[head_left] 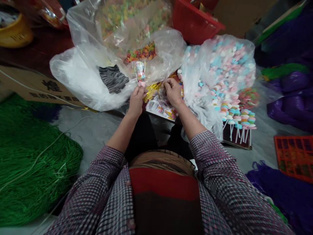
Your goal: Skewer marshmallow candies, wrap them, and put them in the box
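My left hand [137, 99] is closed on the lower end of a candy skewer in a clear wrapper [140, 72], which points away from me. Its stacked pieces are pink, blue and orange. My right hand [173, 92] has its thumb and fingertips pinched together; whatever is between them is too small to make out. Gold twist ties [153, 89] lie in a loose bunch between the two hands. Just below them are printed plastic packets [156, 107]. A grey and black striped cloth [113, 78] rests on white plastic, left of my left hand.
Ring-shaped candies fill a large clear bag [137, 19] at the back. A red basin [194, 23] stands beside it. To the right are a bag of pastel candies [230, 62] and several candy skewers [244, 119] on white sticks. Green netting [36, 163] lies at left.
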### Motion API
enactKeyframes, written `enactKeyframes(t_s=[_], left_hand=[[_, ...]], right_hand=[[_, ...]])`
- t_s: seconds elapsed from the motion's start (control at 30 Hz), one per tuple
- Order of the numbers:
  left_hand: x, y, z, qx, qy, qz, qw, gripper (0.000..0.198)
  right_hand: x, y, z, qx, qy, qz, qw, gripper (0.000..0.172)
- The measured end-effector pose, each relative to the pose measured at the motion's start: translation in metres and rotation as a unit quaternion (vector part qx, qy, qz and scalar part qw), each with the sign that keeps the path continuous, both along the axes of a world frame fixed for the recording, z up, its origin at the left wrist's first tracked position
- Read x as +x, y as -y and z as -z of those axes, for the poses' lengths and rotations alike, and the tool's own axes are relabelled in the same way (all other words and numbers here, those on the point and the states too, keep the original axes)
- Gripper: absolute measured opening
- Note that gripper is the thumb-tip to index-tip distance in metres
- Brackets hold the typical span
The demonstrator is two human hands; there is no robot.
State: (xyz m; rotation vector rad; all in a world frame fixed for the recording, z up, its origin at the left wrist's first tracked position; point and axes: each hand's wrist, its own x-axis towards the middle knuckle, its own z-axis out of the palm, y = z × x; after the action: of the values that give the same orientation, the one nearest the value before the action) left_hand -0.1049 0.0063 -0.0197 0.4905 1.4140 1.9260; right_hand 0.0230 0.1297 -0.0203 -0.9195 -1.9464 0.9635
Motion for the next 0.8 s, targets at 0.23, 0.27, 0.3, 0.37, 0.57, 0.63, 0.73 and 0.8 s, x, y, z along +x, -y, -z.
enactKeyframes(t_s=[0.23,0.27,0.3,0.37,0.57,0.63,0.73,0.8], left_hand=[[0.009,0.014,-0.008,-0.002,-0.031,-0.006,0.999,0.031],[0.011,0.017,-0.011,-0.002,-0.031,-0.004,1.0,0.033],[0.014,0.02,-0.014,0.001,-0.028,0.002,1.0,0.035],[0.022,0.026,-0.02,0.01,-0.013,0.021,1.0,0.036],[0.049,0.028,-0.034,0.016,0.067,0.082,0.994,0.032],[0.056,0.028,-0.036,0.015,0.095,0.099,0.99,0.032],[0.066,0.029,-0.039,0.008,0.141,0.125,0.982,0.045],[0.071,0.03,-0.039,-0.005,0.158,0.149,0.976,0.058]], right_hand=[[0.013,0.003,-0.002,-0.209,-0.155,0.054,0.964,0.011],[0.018,0.004,-0.004,-0.226,-0.173,0.051,0.957,0.015],[0.024,0.005,-0.006,-0.239,-0.188,0.044,0.952,0.019],[0.037,0.011,-0.012,-0.254,-0.207,0.03,0.944,0.027],[0.064,0.038,-0.034,-0.221,-0.205,0.013,0.953,0.031],[0.067,0.052,-0.046,-0.23,-0.218,0.001,0.948,0.032],[0.068,0.078,-0.071,-0.269,-0.255,-0.038,0.928,0.029],[0.068,0.095,-0.084,-0.303,-0.282,-0.05,0.909,0.028]])
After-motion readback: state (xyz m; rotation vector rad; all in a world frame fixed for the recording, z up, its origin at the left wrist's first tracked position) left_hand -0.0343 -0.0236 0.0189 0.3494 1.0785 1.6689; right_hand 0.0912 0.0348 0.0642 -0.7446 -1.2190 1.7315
